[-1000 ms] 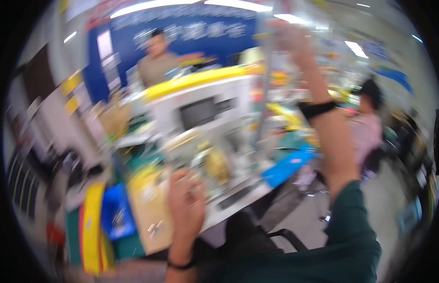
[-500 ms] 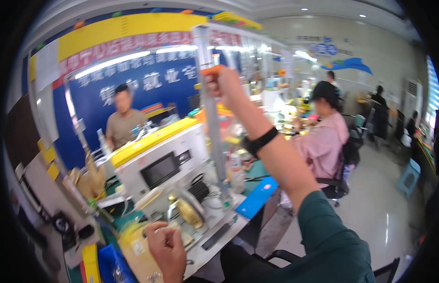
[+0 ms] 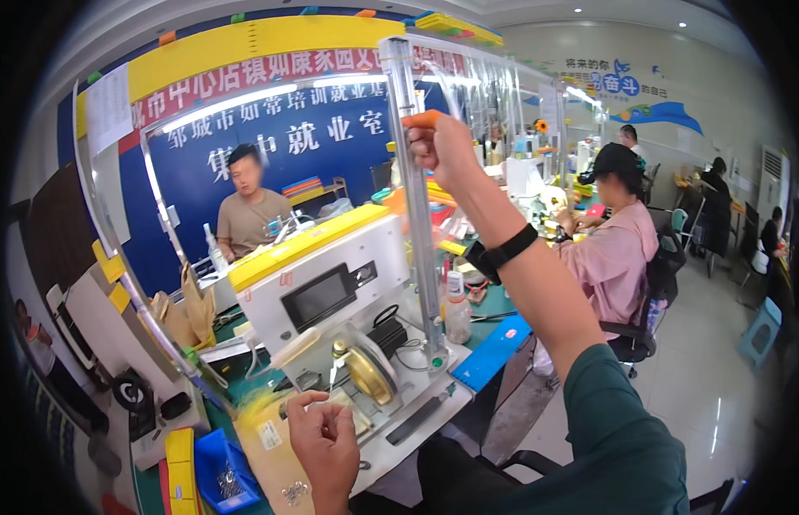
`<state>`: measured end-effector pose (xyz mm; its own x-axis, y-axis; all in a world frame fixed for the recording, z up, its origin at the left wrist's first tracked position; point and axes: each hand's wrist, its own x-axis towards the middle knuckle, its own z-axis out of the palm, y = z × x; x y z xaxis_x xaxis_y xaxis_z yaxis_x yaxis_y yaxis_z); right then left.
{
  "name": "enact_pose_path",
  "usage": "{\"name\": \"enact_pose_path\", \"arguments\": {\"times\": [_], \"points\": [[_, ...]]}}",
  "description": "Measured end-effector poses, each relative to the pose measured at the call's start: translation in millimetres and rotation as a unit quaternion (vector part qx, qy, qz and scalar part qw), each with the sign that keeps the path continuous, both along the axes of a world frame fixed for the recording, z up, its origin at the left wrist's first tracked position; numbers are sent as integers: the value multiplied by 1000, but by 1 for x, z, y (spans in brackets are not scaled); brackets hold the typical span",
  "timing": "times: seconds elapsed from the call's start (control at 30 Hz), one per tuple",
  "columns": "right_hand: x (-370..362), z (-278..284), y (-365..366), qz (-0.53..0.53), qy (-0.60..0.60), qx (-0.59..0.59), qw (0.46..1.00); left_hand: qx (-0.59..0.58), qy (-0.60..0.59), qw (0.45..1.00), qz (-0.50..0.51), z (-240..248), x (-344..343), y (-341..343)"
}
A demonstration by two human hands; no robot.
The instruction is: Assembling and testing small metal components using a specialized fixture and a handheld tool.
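My right hand [image 3: 446,151] is raised beside an upright clear post [image 3: 419,210], its fingers curled closed. An orange tip [image 3: 423,120] shows at the index finger, against the post. Whatever the fingers pinch is too small to make out. Low in front, my left hand [image 3: 324,439] is closed, with thumb and fingers drawn together near a brass-coloured wheel [image 3: 370,375] on a white bench machine [image 3: 326,287]. Anything inside this hand is hidden. Beneath it lies a tan mat or sheet [image 3: 275,442] bearing small metal pieces [image 3: 294,493].
A blue bin [image 3: 217,455] holds small metal parts, beside a yellow bin [image 3: 181,468]. Right of the machine are a blue board [image 3: 492,352] and a clear bottle [image 3: 457,313]. One person [image 3: 250,206] is behind the machine; another, in pink [image 3: 618,245], sits at right.
The view has shifted slightly, so the scene sits farther right, and it is sharper. Both hands remain closed in nearly the same places beside the post and the wheel.
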<state>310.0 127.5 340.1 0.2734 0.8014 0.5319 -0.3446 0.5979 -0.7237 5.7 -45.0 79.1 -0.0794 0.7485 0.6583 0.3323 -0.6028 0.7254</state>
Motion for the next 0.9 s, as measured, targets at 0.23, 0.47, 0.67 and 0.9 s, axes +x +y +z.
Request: {"name": "enact_pose_path", "arguments": {"times": [0.23,0.47,0.67,0.9], "points": [[59,16,-24,-58,-49,-5,997,-36,-11,997,-71,9,25,6],[41,12,-14,-27,-28,17,999,0,-12,999,-41,-2,14,10],[42,12,-21,-33,-26,2,999,1,-3,999,-44,1,15,9],[37,9,-22,-53,3,17,998,6,-6,999,-45,2,12,11]]}}
